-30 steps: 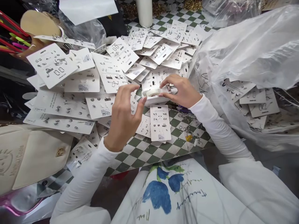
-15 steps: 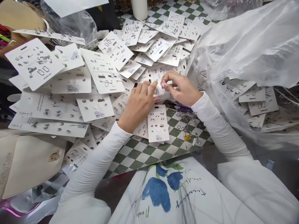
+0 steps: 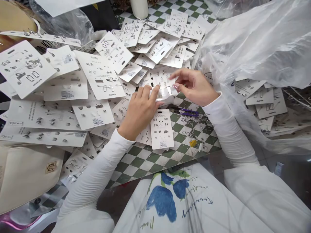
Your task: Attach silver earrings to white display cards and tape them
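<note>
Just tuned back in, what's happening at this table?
The person's left hand holds a white tape dispenser. The right hand is raised beside its right end; I can't tell whether it holds any tape. A jewelry card lies just in front, with purple snips to its right. More cards are heaped behind and to the left.

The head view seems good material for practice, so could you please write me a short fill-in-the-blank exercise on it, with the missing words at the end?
1. The dispenser in the grasp of the left hand is ____ in colour.
2. The checked table covering alternates white with ____.
3. The handle of the snips is ____ in colour.
4. The beige bag lies at the ____ edge of the picture.

Missing words: white; green; purple; left.
</note>
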The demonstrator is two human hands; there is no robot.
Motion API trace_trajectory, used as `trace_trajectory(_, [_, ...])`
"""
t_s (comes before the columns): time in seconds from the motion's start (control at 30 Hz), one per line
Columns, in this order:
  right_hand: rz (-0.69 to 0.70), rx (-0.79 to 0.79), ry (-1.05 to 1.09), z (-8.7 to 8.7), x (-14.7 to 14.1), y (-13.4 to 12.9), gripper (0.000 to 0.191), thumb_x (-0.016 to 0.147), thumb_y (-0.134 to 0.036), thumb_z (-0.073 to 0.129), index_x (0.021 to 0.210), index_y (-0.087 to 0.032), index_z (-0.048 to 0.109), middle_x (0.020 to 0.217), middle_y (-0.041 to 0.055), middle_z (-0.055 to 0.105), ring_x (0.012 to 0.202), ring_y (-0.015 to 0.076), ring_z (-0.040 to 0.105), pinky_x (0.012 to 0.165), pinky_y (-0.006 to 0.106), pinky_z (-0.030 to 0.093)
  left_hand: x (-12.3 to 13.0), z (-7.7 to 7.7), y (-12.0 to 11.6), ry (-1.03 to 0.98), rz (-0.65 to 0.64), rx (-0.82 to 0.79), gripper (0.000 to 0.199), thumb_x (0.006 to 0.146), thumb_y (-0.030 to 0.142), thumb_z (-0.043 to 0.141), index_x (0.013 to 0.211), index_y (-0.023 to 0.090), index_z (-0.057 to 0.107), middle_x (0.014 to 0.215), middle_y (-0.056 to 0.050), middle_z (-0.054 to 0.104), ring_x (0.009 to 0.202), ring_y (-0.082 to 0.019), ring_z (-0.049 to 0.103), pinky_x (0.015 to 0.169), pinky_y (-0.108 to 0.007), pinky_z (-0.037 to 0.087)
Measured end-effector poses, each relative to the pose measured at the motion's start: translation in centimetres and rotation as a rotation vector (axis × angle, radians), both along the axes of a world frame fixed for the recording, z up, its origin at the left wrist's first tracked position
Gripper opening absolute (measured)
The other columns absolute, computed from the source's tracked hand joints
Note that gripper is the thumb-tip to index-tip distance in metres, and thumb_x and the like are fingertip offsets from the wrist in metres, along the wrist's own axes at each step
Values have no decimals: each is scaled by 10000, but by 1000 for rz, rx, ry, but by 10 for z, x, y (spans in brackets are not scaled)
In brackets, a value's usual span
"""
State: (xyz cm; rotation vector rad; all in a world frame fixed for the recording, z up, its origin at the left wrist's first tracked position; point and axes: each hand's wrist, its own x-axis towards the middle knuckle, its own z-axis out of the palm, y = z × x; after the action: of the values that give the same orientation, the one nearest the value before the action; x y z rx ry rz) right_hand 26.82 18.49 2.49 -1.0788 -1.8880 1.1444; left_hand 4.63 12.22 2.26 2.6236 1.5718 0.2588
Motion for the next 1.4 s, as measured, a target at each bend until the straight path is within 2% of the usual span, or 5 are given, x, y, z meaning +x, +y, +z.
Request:
trace_trajectory(0.13, [-13, -38, 105, -8, 3, 5, 466, 825, -301, 800, 1229, -256, 571, 708, -37, 623, 658, 172, 596, 639, 342, 501, 1, 0, -1, -35, 19, -12, 519, 1082, 365, 349, 1495, 61, 434, 1285, -256, 565, 1171, -401, 547, 956, -536, 494])
trace_trajectory(0.9, [-67, -24, -111, -11, 0, -6, 367, 803, -192, 713, 1071, -285, 480, 650, -63, 544, 603, 194, 530, 646, 380, 500, 5, 7, -5, -92, 27, 33, 486, 1076, 303, 402, 1533, 141, 372, 1373, -241, 533, 1255, -381, 532, 974, -517, 484])
trace_trajectory(1.03, [-10, -98, 131, 12, 1, -13, 250, 913, -294, 685, 1046, -282, 473, 763, -13, 615, 760, 230, 633, 709, 401, 533, 0, 19, -42, -234, 275, 170, 373, 1054, 467, 473, 1211, 145, 579, 1108, -193, 622, 994, -333, 610, 772, -434, 494])
trace_trajectory(1.13, [60, -129, 247, 30, 0, -20, 180, 976, -334, 639, 1007, -284, 469, 798, 0, 633, 759, 216, 623, 718, 392, 525, 4, 21, -80, -87, 310, -27, 483, 993, 647, 498, 860, 186, 555, 674, -38, 496, 543, -195, 464, 502, -321, 297])
trace_trajectory(1.4, [147, -74, 342, 45, -8, -36, 356, 912, -432, 780, 993, -287, 465, 835, -4, 622, 768, 208, 636, 694, 395, 578, 7, 18, -99, -420, 402, -451, 329, 954, 440, 674, 893, 242, 419, 755, -14, 603, 618, -219, 606, 494, -315, 392])
